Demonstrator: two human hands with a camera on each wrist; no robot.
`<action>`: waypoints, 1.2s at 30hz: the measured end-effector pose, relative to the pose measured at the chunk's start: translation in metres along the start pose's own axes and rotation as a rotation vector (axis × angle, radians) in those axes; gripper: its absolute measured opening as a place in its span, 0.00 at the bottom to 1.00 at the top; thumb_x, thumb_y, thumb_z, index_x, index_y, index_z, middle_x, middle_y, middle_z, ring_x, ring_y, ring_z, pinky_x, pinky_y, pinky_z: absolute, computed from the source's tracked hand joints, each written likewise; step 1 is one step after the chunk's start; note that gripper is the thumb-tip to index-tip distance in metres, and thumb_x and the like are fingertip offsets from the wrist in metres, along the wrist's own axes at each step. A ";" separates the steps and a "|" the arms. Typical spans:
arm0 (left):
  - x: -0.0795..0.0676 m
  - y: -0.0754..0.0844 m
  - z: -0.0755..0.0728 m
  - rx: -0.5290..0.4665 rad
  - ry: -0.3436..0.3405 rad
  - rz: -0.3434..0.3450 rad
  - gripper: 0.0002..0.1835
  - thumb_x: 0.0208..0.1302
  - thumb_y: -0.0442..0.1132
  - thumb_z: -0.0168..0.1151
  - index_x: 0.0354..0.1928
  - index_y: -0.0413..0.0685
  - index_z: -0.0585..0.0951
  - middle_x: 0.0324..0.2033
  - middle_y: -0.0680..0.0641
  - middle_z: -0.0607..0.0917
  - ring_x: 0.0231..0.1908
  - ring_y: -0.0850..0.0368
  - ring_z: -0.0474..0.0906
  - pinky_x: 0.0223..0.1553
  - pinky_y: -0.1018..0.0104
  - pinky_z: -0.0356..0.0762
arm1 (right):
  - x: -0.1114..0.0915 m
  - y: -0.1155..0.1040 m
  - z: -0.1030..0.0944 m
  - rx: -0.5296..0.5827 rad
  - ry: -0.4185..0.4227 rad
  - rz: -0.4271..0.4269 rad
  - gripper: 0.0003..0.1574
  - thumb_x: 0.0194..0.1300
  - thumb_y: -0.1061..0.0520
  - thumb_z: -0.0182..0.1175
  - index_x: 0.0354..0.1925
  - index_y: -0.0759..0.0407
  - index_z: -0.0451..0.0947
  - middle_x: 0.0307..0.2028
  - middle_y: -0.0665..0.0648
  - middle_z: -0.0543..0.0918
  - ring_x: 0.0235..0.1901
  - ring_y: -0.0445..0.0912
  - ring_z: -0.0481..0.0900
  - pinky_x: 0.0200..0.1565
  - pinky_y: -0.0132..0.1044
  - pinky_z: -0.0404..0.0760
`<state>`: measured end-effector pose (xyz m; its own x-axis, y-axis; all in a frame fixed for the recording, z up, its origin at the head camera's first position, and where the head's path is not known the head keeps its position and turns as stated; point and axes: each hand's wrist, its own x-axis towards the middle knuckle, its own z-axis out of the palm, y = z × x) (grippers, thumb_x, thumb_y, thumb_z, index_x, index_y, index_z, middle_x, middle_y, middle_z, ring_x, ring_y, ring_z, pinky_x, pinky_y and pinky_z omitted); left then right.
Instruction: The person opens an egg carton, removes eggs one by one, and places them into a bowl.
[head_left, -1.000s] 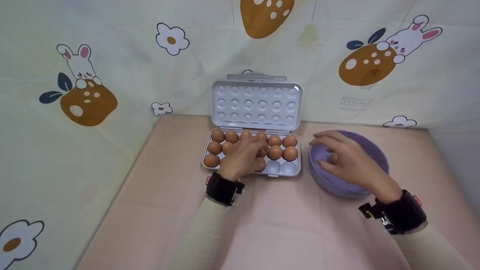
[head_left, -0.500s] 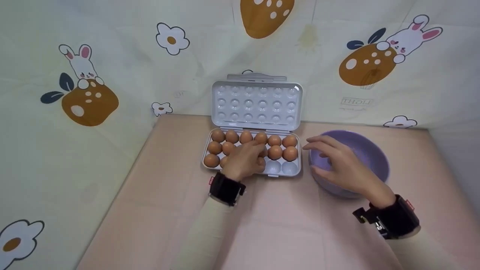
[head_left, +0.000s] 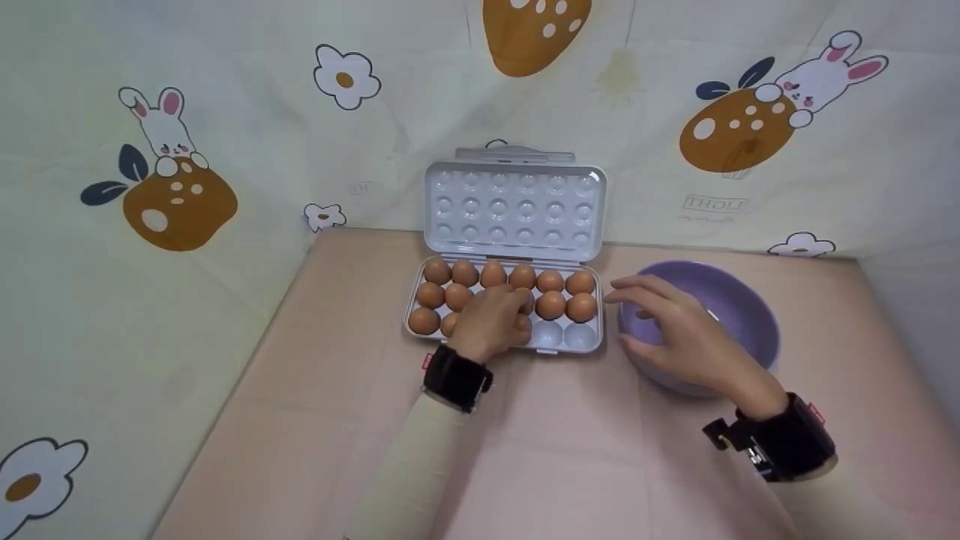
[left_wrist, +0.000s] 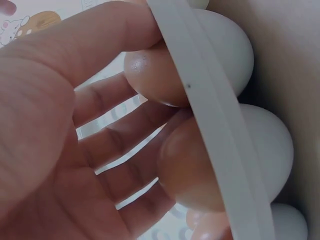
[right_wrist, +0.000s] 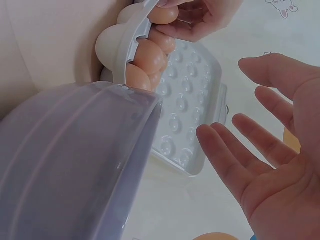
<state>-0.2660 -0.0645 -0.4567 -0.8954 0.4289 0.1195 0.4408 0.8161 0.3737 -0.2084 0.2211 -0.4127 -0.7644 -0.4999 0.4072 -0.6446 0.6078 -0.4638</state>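
In the head view, my left hand (head_left: 489,321) reaches over a white egg box (head_left: 547,334) that holds several brown eggs (head_left: 550,304). The left wrist view shows its thumb against an egg (left_wrist: 152,75) in the front row, with the fingers bent around the far side; that egg sits in its cup. Two cups at the front right hold no egg. My right hand (head_left: 686,334) hovers over the left side of a purple bowl (head_left: 739,304). Its fingers are spread in a loose curve, and nothing is between them in the right wrist view.
The raised lid (head_left: 517,214) of the egg box stands behind the eggs, near a patterned cloth wall (head_left: 390,127). A pale pink cloth (head_left: 570,442) covers the table. The bowl stands just right of the box.
My left hand has drawn slightly back and its fingers have closed in around the front-row egg. My right hand has shifted a little to the left over the bowl.
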 end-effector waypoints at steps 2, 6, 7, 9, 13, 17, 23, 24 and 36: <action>0.000 -0.001 -0.002 -0.018 0.010 0.019 0.09 0.55 0.27 0.67 0.36 0.48 0.86 0.29 0.52 0.81 0.32 0.53 0.75 0.30 0.64 0.69 | -0.001 -0.001 0.000 -0.004 0.001 0.019 0.31 0.58 0.66 0.75 0.60 0.53 0.83 0.65 0.53 0.80 0.53 0.49 0.86 0.50 0.44 0.89; 0.001 -0.001 -0.006 -0.065 0.051 0.055 0.08 0.57 0.29 0.66 0.36 0.48 0.85 0.29 0.52 0.80 0.33 0.54 0.74 0.29 0.65 0.70 | -0.001 -0.002 0.001 -0.001 0.012 0.035 0.30 0.59 0.65 0.75 0.60 0.51 0.84 0.65 0.51 0.80 0.52 0.48 0.86 0.49 0.45 0.89; 0.001 -0.001 -0.008 -0.080 0.058 0.054 0.07 0.57 0.30 0.68 0.37 0.49 0.85 0.30 0.52 0.80 0.34 0.55 0.74 0.30 0.65 0.71 | -0.001 -0.002 0.001 0.003 0.018 0.032 0.30 0.58 0.66 0.75 0.59 0.51 0.84 0.65 0.51 0.80 0.52 0.48 0.86 0.49 0.45 0.89; 0.001 0.001 -0.012 -0.113 0.076 0.063 0.08 0.59 0.35 0.72 0.40 0.51 0.85 0.32 0.53 0.81 0.39 0.54 0.73 0.35 0.64 0.73 | 0.000 -0.003 0.001 0.005 0.029 0.024 0.31 0.58 0.66 0.75 0.59 0.52 0.84 0.65 0.51 0.80 0.52 0.47 0.86 0.49 0.44 0.90; 0.001 0.008 -0.018 -0.233 0.091 0.074 0.15 0.60 0.44 0.80 0.46 0.52 0.86 0.37 0.54 0.84 0.45 0.52 0.71 0.44 0.62 0.73 | 0.002 -0.004 0.001 0.007 0.057 0.001 0.32 0.57 0.68 0.75 0.60 0.56 0.83 0.64 0.53 0.81 0.52 0.46 0.86 0.48 0.43 0.90; 0.004 0.013 -0.022 -0.396 0.146 0.133 0.16 0.62 0.44 0.79 0.49 0.49 0.87 0.40 0.53 0.87 0.45 0.55 0.80 0.49 0.67 0.80 | 0.005 -0.007 -0.002 -0.012 0.082 0.007 0.35 0.57 0.69 0.76 0.62 0.56 0.82 0.65 0.54 0.80 0.50 0.45 0.86 0.46 0.39 0.89; 0.006 0.022 -0.025 -0.583 0.250 0.206 0.18 0.62 0.43 0.79 0.49 0.44 0.85 0.43 0.50 0.89 0.41 0.62 0.87 0.45 0.71 0.87 | 0.008 -0.013 -0.004 -0.030 0.136 0.012 0.39 0.57 0.68 0.77 0.66 0.53 0.80 0.67 0.53 0.79 0.48 0.43 0.86 0.44 0.21 0.80; 0.006 0.025 -0.026 -0.600 0.263 0.214 0.18 0.63 0.44 0.79 0.49 0.44 0.85 0.43 0.50 0.89 0.41 0.63 0.87 0.45 0.71 0.87 | 0.009 -0.014 -0.005 -0.024 0.149 0.002 0.40 0.57 0.69 0.77 0.66 0.53 0.80 0.67 0.53 0.79 0.48 0.44 0.86 0.45 0.19 0.79; -0.004 0.049 -0.033 -0.847 0.154 0.206 0.22 0.64 0.40 0.78 0.56 0.44 0.81 0.52 0.48 0.86 0.50 0.60 0.84 0.52 0.66 0.86 | 0.019 -0.023 -0.005 0.014 0.246 -0.109 0.42 0.53 0.69 0.80 0.66 0.57 0.80 0.65 0.56 0.81 0.47 0.44 0.88 0.52 0.26 0.84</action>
<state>-0.2430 -0.0388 -0.4087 -0.8287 0.4292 0.3593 0.4545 0.1413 0.8795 -0.2075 0.2002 -0.3906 -0.6645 -0.3962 0.6336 -0.7245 0.5492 -0.4165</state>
